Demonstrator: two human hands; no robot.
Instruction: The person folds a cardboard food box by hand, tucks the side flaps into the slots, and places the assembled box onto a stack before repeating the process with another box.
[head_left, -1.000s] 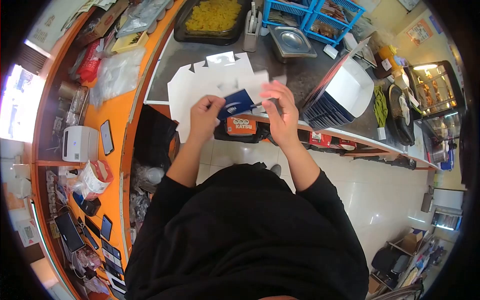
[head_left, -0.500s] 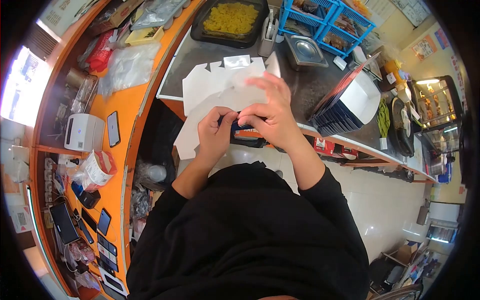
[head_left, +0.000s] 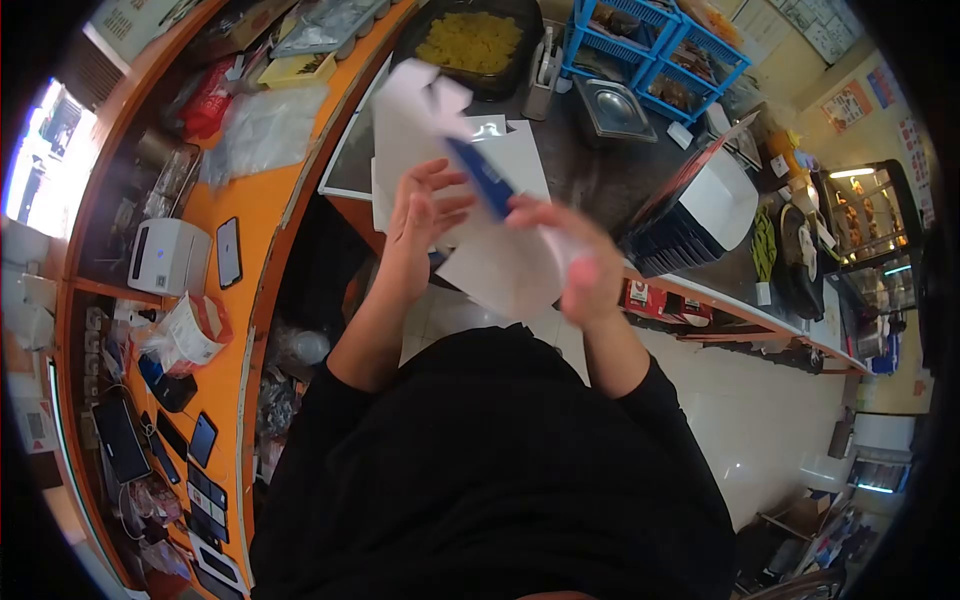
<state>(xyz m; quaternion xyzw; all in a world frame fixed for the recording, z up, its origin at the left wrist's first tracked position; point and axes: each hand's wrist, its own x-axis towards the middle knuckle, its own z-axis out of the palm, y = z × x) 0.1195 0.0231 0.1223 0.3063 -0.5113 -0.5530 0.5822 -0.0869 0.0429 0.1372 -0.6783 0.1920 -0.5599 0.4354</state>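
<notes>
A white cardboard box blank (head_left: 508, 268) with a dark blue edge is tilted over the counter's front edge, smeared by motion. My right hand (head_left: 585, 262), also blurred, grips it at its right side, with the fingers at the end of the blue strip. To the left of the strip, my left hand (head_left: 415, 225) is open with its fingers apart, right beside the board. Behind them, more flat white cardboard (head_left: 525, 158) lies on the dark counter, partly hidden by the raised blank. Folded box trays (head_left: 725, 195), white inside and dark blue outside, stand nested to the right.
Beyond the cardboard are a black tray of yellow food (head_left: 468, 42), a steel pan (head_left: 615, 108) and blue baskets (head_left: 660, 50). On the left, an orange counter (head_left: 262, 215) bears a white printer (head_left: 170, 257) and several phones. A glass food warmer (head_left: 870, 215) stands far right.
The cardboard has been turned, and its blue edge now shows between my hands. My left hand has let go and opened its fingers. My right hand has shifted right and nearer to me.
</notes>
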